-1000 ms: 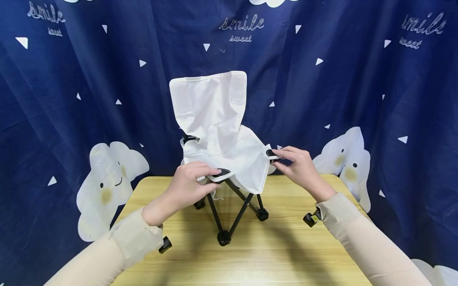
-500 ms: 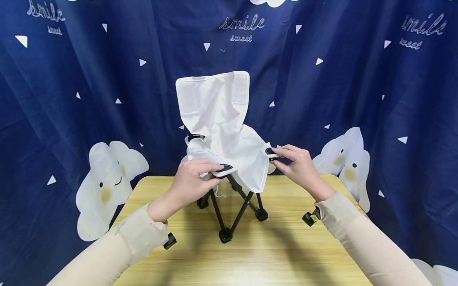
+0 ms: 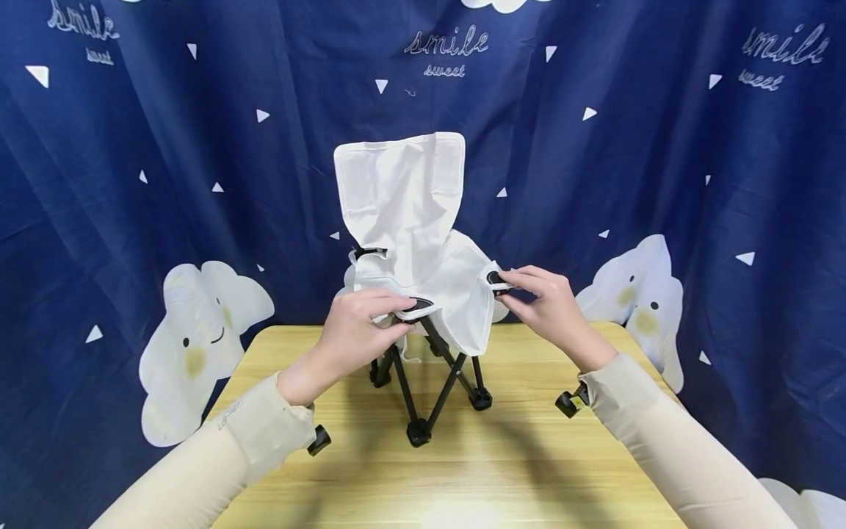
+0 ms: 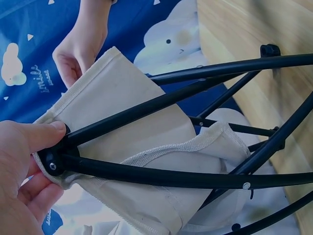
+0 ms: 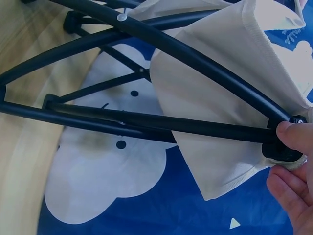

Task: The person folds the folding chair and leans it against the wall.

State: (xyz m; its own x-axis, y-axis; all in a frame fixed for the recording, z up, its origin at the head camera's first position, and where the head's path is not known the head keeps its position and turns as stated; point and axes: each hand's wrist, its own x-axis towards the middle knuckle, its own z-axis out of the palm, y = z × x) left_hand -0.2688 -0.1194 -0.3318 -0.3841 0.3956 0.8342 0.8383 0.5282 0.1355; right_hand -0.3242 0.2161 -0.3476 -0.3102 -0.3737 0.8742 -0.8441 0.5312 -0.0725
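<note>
Mid-frame, our left hand [image 3: 360, 323] and right hand [image 3: 545, 297] pinch two chair corners [image 3: 423, 303], now closer together, narrowing the seat [image 3: 432, 275].

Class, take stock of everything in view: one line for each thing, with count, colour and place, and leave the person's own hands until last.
chair: 1, white cloth with black frame, between the hands
table: 1, pale wood, below
curtain: 1, dark blue, behind
clouds: several, white, on the curtain
triangles: many, white, on the curtain
writing: three blocks, pale, across the curtain's top
sleeves: 2, beige, lower left and right
devices: 2, black, one by each sleeve
left hand: 1, bare, pinching a chair corner
right hand: 1, bare, pinching another corner
</note>
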